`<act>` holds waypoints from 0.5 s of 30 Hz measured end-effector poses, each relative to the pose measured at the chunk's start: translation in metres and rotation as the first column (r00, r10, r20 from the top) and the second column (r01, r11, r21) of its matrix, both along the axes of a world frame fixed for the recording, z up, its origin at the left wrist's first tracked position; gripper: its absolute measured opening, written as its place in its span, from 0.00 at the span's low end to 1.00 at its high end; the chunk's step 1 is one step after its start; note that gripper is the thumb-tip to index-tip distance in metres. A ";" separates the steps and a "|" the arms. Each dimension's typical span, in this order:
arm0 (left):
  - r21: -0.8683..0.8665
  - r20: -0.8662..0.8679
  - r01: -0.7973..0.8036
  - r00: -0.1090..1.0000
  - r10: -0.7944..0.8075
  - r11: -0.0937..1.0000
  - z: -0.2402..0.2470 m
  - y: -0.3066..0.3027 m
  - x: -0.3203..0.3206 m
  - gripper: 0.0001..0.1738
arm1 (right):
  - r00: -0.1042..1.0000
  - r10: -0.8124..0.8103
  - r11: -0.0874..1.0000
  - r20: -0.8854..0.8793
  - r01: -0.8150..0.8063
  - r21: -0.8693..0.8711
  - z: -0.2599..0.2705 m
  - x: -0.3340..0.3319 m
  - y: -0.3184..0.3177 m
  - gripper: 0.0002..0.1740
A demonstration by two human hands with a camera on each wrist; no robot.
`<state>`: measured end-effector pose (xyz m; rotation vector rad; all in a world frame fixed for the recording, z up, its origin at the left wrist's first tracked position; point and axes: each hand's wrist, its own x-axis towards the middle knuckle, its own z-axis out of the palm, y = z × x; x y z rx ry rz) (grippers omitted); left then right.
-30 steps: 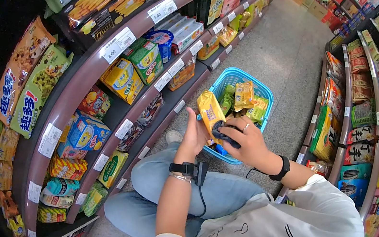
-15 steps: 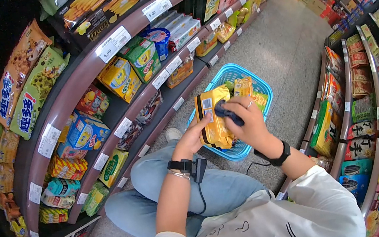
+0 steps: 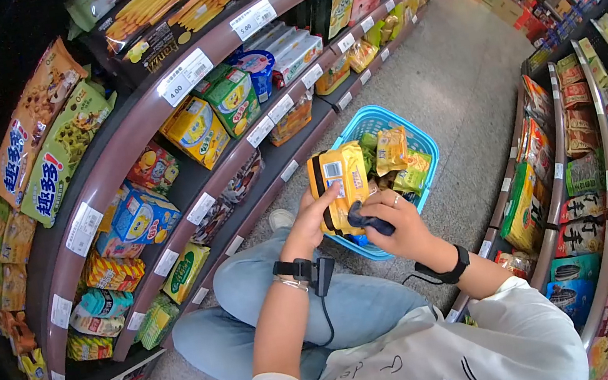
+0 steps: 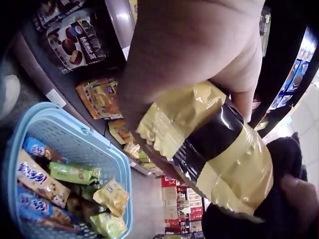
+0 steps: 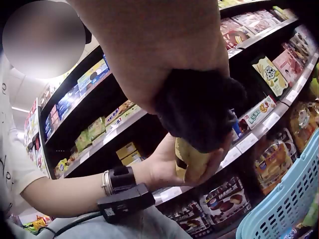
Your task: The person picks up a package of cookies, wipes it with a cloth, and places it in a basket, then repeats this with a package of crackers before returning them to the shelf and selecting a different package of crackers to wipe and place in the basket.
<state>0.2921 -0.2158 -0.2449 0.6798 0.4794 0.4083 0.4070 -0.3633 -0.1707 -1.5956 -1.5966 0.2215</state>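
My left hand [image 3: 308,222] grips a yellow snack packet [image 3: 342,173] over the near edge of a blue basket, its barcode side facing up. A black band runs round the shiny wrapper, plain in the left wrist view on the packet [image 4: 239,167]. With my right hand [image 3: 404,229] I hold a bunched dark cloth [image 3: 372,221] against the packet's lower right side. In the right wrist view the cloth [image 5: 199,107] covers most of the packet [image 5: 192,160] and hides my right fingertips.
The blue basket [image 3: 432,152] stands on the aisle floor, holding several packets, among them a yellow one [image 3: 391,148] and a green one [image 3: 416,168]. Stocked shelves [image 3: 152,106] curve along the left, and another rack [image 3: 553,194] lines the right. A cable [image 3: 330,326] hangs from my left wrist.
My left hand has turned the packet so its broad barcode face shows. The dark cloth in my right hand went up along the packet, then back down toward its lower right.
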 end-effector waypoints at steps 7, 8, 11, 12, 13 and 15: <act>0.052 -0.095 0.012 0.995 -0.007 0.999 0.005 -0.003 0.004 0.26 | 0.964 -0.038 0.999 0.265 0.046 -0.025 0.009 -0.006 0.001 0.20; 0.075 -0.095 -0.011 0.995 0.018 0.997 0.003 -0.003 0.005 0.26 | 0.949 -0.017 0.997 0.316 0.040 -0.068 0.003 -0.007 0.005 0.21; 0.019 -0.053 -0.048 0.997 0.049 0.999 -0.005 0.001 0.004 0.30 | 0.925 -0.013 0.990 0.380 0.065 -0.124 -0.007 -0.003 0.015 0.21; -0.008 -0.048 -0.067 0.997 0.066 0.998 -0.003 0.002 0.003 0.31 | 0.928 -0.024 0.991 0.372 0.071 -0.113 -0.007 0.002 0.019 0.20; -0.035 -0.044 -0.086 0.995 0.084 0.996 -0.002 0.002 0.002 0.31 | 0.931 -0.034 0.992 0.364 0.076 -0.102 -0.006 0.006 0.023 0.20; 0.074 -0.092 -0.063 0.993 0.070 0.995 -0.002 -0.001 0.002 0.33 | 0.939 -0.086 0.992 0.333 0.113 -0.062 -0.004 0.013 0.034 0.22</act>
